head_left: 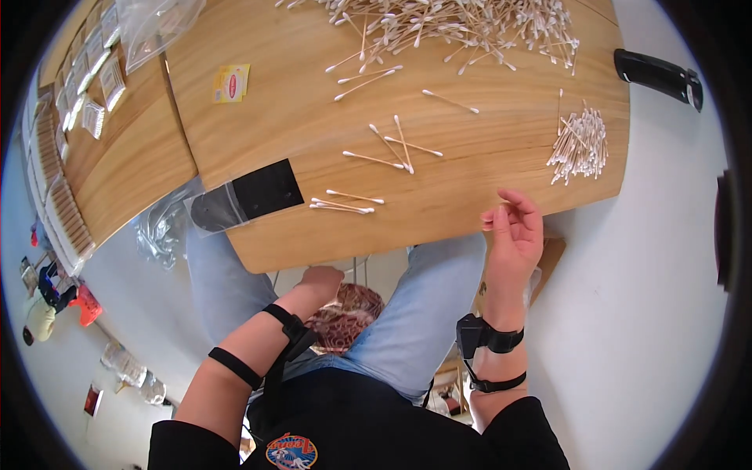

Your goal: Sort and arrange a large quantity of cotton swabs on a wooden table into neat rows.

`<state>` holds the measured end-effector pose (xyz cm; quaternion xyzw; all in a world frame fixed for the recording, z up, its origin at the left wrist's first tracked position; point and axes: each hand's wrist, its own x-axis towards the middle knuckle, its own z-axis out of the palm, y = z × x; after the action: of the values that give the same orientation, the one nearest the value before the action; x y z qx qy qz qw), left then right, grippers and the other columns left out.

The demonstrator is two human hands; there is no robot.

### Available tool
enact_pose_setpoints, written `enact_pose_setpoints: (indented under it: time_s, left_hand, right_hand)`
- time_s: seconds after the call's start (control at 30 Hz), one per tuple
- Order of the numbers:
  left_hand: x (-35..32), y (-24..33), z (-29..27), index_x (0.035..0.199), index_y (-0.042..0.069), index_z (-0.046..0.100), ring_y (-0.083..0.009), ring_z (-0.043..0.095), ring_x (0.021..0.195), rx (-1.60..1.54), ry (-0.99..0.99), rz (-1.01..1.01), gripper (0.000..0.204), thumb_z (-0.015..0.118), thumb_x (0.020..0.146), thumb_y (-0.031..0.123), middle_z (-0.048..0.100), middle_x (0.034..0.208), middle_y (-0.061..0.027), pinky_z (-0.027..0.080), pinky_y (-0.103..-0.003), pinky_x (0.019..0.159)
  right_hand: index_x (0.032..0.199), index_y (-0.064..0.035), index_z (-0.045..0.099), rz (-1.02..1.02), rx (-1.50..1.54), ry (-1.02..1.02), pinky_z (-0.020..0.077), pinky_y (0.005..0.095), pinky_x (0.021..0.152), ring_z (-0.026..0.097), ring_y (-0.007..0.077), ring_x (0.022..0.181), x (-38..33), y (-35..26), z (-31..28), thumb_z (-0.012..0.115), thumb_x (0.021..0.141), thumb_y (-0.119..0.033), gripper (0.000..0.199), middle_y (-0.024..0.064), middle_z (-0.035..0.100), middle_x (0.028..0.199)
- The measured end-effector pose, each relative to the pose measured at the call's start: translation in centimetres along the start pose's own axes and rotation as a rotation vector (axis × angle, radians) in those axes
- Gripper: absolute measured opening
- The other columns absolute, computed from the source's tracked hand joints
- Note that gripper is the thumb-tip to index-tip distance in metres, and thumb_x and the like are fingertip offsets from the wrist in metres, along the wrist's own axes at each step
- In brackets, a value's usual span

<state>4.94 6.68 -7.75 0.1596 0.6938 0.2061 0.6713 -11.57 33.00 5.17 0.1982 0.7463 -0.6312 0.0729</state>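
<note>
My right hand [513, 231] hovers by the near edge of the table [446, 219], palm turned partly upward, thumb and fingers loosely half-curled with a little space between them; I see nothing in its grip. My left hand [323, 283] sits lower, just off the front edge above my lap, rounded like a loose fist; its fingers are hidden, so I cannot tell whether it has hold of anything. The thin wooden sticks with fluffy white tips, the cotton swabs [451, 102], lie on the smooth, warm-grained wood: a few strewn across the middle, some crossing each other, and a small flat bunch near the front edge. Beyond my right hand is a compact heap [581, 147], its white tips packed in a rough clump, and at the far side spreads a large tangled pile [470, 23]. A flat black rectangle [268, 189] lies at the left front corner, partly inside a clear, wrinkled plastic sleeve [213, 210]. Past it lies a small yellow card [231, 83], and farther left a crinkled transparent bag [160, 25] and small clear-wrapped packets [112, 81].
</note>
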Motion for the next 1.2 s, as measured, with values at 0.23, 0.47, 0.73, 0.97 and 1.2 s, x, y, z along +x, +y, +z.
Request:
enact_pose_setpoints:
  time_s: [0.23,0.47,0.73,0.97,1.2]
  left_hand:
    - [-5.3,3.7,2.2,0.093,0.008,0.062,-0.0356,0.063,0.092,0.014,0.388,0.076,0.013,0.057,0.084,0.016,0.065,0.093,-0.0139,0.052,-0.044,0.075]
    - [-18.7,8.4,-5.2,0.094,0.009,0.059,-0.0375,0.064,0.075,-0.213,0.193,0.261,0.013,0.053,0.089,0.020,0.063,0.079,-0.0150,0.049,-0.048,0.063]
    - [-25.2,13.3,-15.1,0.097,0.007,0.060,-0.0329,0.063,0.086,-0.415,0.228,0.397,0.028,0.075,0.080,0.023,0.064,0.092,-0.0107,0.051,-0.040,0.072]
    - [-23.3,11.1,-16.7,0.116,0.002,0.056,-0.0287,0.057,0.115,-0.635,1.001,0.531,0.032,0.061,0.085,0.000,0.058,0.124,-0.0180,0.044,-0.039,0.098]
    - [-20.3,7.7,-15.8,0.124,0.000,0.051,-0.0237,0.056,0.116,-0.839,1.090,0.579,0.037,0.054,0.088,-0.005,0.054,0.130,-0.0141,0.041,-0.037,0.103]
  right_hand:
    - [0.118,0.0004,0.055,0.203,0.018,-0.064,0.0477,0.0215,0.074,0.058,0.0080,0.081,-2.5,-1.3,-0.1,0.054,0.096,-0.001,0.022,0.0018,0.058,0.093]
    - [0.129,-0.0077,0.052,0.162,-0.319,-0.848,0.0453,0.0370,0.096,0.060,0.0246,0.106,-6.0,-3.8,0.3,0.074,0.073,-0.007,0.061,0.0108,0.058,0.122]
    - [0.105,-0.0060,0.065,0.084,-0.441,-1.123,0.0471,0.0416,0.084,0.060,0.0320,0.094,-10.6,-9.7,-0.4,0.063,0.069,-0.003,0.036,0.0113,0.065,0.095]
    - [0.114,0.0016,0.063,0.400,-0.261,-0.133,0.0508,0.0312,0.088,0.065,0.0156,0.099,-15.1,-17.6,-18.3,0.070,0.084,0.001,0.031,0.0071,0.069,0.106]
    - [0.108,0.0017,0.064,0.334,-0.671,0.287,0.0500,0.0265,0.084,0.063,0.0114,0.091,-17.3,-9.5,-30.6,0.070,0.083,-0.002,0.026,0.0050,0.069,0.094]
